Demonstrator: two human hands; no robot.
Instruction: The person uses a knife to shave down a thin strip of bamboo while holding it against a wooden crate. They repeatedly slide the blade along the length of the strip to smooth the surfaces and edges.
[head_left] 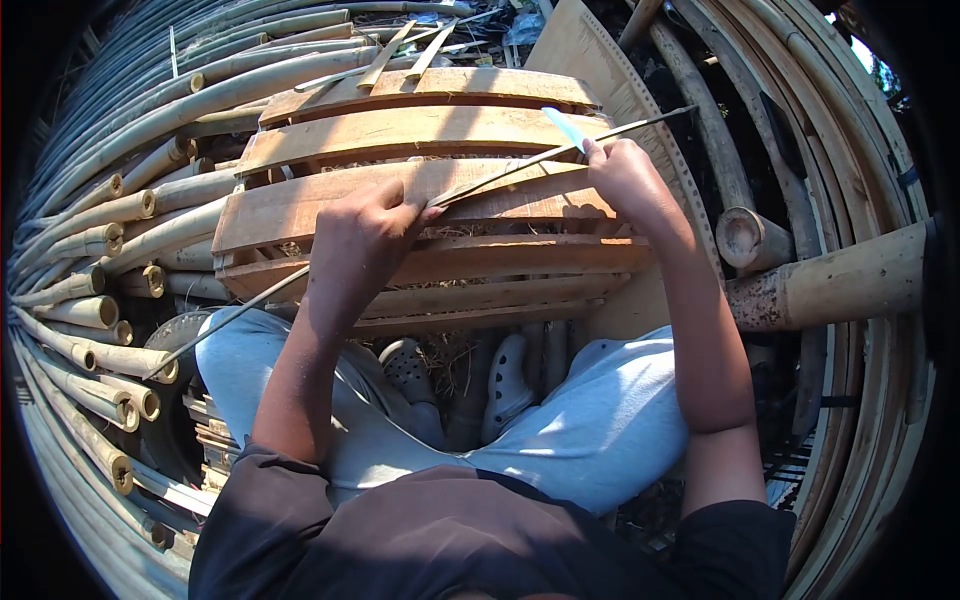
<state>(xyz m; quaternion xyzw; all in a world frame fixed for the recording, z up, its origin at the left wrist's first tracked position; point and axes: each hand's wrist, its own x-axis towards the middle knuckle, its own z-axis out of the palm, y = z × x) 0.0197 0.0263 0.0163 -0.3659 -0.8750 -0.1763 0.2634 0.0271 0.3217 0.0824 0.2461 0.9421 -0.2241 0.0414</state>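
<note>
Sunlit yard; bamboo poles point(120, 215) stacked around.

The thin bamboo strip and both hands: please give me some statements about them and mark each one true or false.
1. Both hands hold the thin bamboo strip. True.
2. The strip lies over a wooden crate. True.
3. The right hand is empty. False: it grips the strip together with a pale blue-handled tool.
4. The left hand rests on the knee. False: it pinches the strip above the crate.
5. Bamboo poles are stacked to the left. True.
</note>
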